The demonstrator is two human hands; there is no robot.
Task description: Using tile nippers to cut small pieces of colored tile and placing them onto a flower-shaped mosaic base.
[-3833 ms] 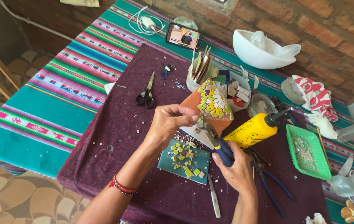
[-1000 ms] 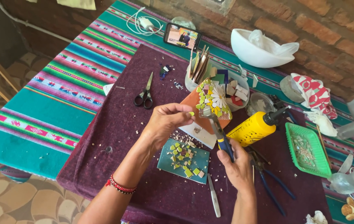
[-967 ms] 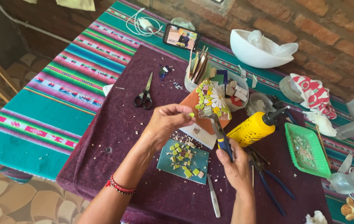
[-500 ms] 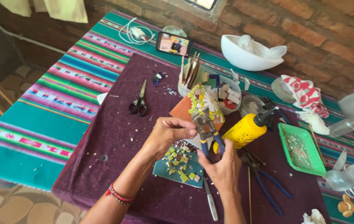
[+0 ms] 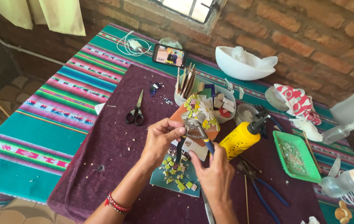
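Here we see our hands over the purple-clothed surface (image 5: 114, 153), left hand (image 5: 160, 139) pinching a tile piece, right hand (image 5: 216, 176) gripping blue-handled nippers (image 5: 193, 130), mosaic board (image 5: 199, 114) behind, yellow glue bottle (image 5: 243, 137) just right, scissors (image 5: 135, 114) left, tile-chip tray (image 5: 175, 180) below.

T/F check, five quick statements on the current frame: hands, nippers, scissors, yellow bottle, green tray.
1. The right hand holds the blue-handled nippers. True.
2. The scissors are in the left hand. False: they lie on the purple cloth, untouched.
3. The yellow bottle stands upright. False: it is tilted over.
4. The green tray lies to the bottle's right. True.
5. The phone screen is dark. False: it shows a picture.
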